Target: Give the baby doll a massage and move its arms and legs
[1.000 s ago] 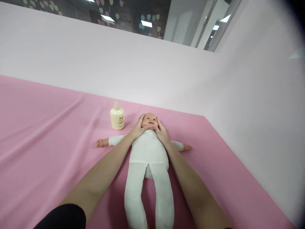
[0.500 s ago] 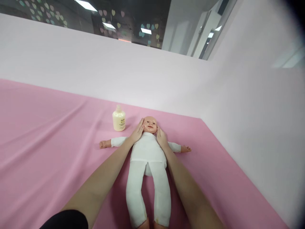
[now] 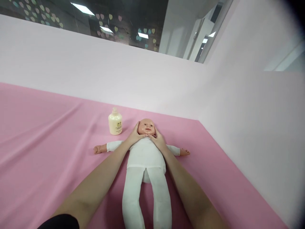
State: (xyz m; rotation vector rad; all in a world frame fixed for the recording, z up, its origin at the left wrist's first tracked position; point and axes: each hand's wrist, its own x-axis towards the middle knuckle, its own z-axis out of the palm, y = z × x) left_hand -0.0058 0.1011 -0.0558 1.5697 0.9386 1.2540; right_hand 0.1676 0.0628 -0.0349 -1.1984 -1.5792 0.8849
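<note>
A baby doll (image 3: 145, 156) in white cloth lies on its back, its head toward the wall and its arms spread. My left hand (image 3: 134, 136) cups the left side of the doll's head, fingers along the cheek and thumb under the chin. On the other side my right hand (image 3: 158, 139) does the same, and the two thumb tips come close together at the neck. Some fingertips are hidden behind the head. To the left of the head stands a pale yellow pump bottle (image 3: 115, 123), touched by neither hand.
A pink sheet (image 3: 52, 127) with creases on the left covers the surface under the doll. White walls (image 3: 100, 70) rise behind it and on the right. Above the back wall is a dark window (image 3: 128, 19) with heart-shaped decorations.
Both thumbs have swung inward from beside the head to under the doll's chin. The palms stay at the sides of the head. The view has shifted slightly.
</note>
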